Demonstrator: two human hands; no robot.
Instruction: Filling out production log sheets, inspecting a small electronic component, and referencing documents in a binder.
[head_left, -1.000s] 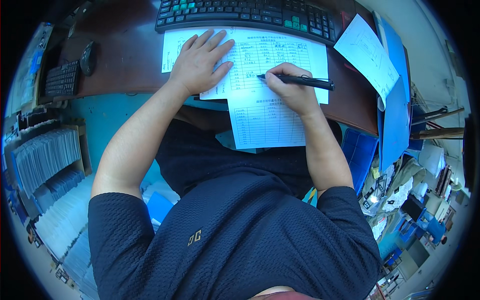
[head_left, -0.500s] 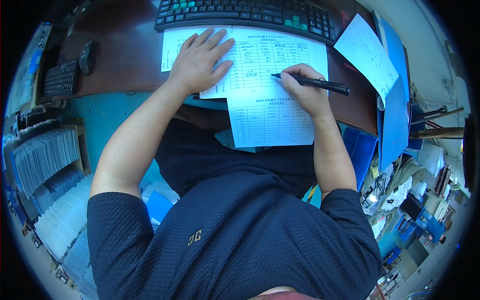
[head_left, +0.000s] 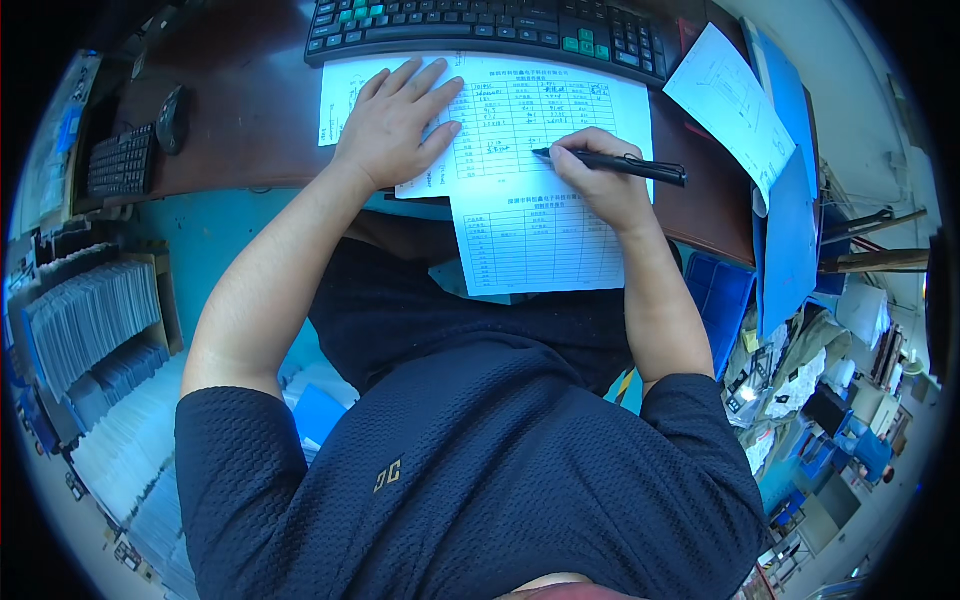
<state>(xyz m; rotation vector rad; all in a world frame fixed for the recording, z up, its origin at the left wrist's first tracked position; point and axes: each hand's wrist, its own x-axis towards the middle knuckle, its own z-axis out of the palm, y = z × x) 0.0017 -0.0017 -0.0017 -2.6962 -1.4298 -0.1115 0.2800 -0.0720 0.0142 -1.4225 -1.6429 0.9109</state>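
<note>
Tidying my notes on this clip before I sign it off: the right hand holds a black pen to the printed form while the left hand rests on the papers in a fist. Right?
Not quite: the left hand rests on the papers open and spread, not in a fist, as the head view shows. The right hand does hold a black pen to the printed form.

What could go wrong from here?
1. The form's lower part overhangs the desk edge, so it might bend or crease if the lap bumps it.
2. The left hand lies spread flat on the papers; if it slides, the form could shift under the pen and spoil an entry.
3. The keyboard is right by the papers' top edge and might crumple them.
</note>
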